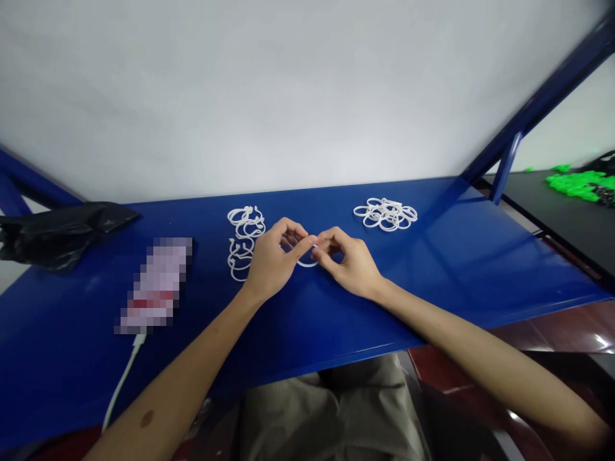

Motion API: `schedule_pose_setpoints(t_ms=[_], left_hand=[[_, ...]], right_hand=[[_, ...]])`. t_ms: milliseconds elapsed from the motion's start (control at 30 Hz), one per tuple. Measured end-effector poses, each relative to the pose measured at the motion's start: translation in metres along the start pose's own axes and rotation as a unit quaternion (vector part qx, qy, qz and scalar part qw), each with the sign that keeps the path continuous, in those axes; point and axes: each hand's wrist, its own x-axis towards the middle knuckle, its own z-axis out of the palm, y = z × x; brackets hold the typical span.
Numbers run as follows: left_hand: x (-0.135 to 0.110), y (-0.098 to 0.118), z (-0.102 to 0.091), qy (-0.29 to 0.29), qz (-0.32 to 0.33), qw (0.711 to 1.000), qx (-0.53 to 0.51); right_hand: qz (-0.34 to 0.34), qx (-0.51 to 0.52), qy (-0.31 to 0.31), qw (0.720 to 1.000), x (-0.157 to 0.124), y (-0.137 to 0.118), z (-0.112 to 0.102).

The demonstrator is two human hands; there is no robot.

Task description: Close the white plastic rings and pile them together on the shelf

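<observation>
Over the middle of the blue table, my left hand (278, 256) and my right hand (348, 261) meet with their fingertips pinched on one thin white plastic ring (307, 264). The lower curve of the ring shows between the hands; its ends are hidden behind my fingers. Beside my left hand lies a loose group of white rings (243, 224), several with open ends and small knobs, and my hand covers part of them. Beyond my right hand sits a heap of white rings (388, 215) that look closed.
A phone-like blurred object (156, 285) with a white cable (120, 384) lies on the blue table (432, 256) at the left. Behind it is a black plastic bag (62, 234). Blue frame bars (538, 102) rise at the sides. Bright green pieces (583, 186) lie on a black table at the right.
</observation>
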Motion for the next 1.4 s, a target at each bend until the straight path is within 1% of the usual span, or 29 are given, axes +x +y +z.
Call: schedule_pose_setpoints(t_ms=[167,267,367,467,533,633,800,967,1033,1133,1267,1333,1400], left_hand=[[0.001,-0.005,0.002,-0.043,-0.030,0.996,-0.076],[0.001,-0.010,0.002,-0.063,-0.035,0.995,-0.074],[-0.001,-0.010,0.003,-0.069,-0.012,0.997,-0.040],[-0.003,-0.005,0.004,-0.061,0.011,0.998,0.010],[-0.005,-0.002,0.005,-0.055,0.024,0.998,0.031],[-0.006,-0.001,0.006,-0.053,0.039,0.997,0.034],[-0.008,-0.003,0.009,-0.063,0.038,0.997,0.011],[-0.010,0.003,0.010,-0.062,0.036,0.997,0.024],[-0.010,0.004,0.010,-0.066,0.040,0.997,0.024],[-0.008,0.003,0.008,-0.080,0.036,0.996,-0.003],[-0.007,0.002,0.008,-0.094,0.003,0.994,-0.054],[-0.009,0.003,0.009,-0.109,-0.002,0.993,-0.043],[-0.009,0.003,0.010,-0.108,0.005,0.994,-0.007]], right_hand=[[0.020,0.033,0.009,0.999,0.002,0.008,-0.009],[0.008,0.013,-0.001,1.000,0.002,0.006,-0.012],[-0.032,-0.036,-0.011,0.999,-0.001,0.003,-0.013],[-0.081,-0.078,-0.015,0.994,-0.005,0.004,-0.014],[-0.101,-0.096,-0.016,0.990,-0.006,0.005,-0.015],[-0.126,-0.112,-0.018,0.985,-0.007,0.007,-0.017],[-0.156,-0.141,-0.046,0.977,-0.009,0.009,-0.020],[-0.138,-0.166,-0.044,0.975,-0.009,0.010,-0.019],[-0.131,-0.161,-0.029,0.978,-0.008,0.011,-0.017],[-0.115,-0.156,0.004,0.981,-0.007,0.011,-0.014],[-0.058,-0.178,0.047,0.981,-0.005,0.011,-0.013],[-0.042,-0.206,0.048,0.977,-0.005,0.011,-0.015],[-0.049,-0.239,0.030,0.969,-0.003,0.009,-0.019]])
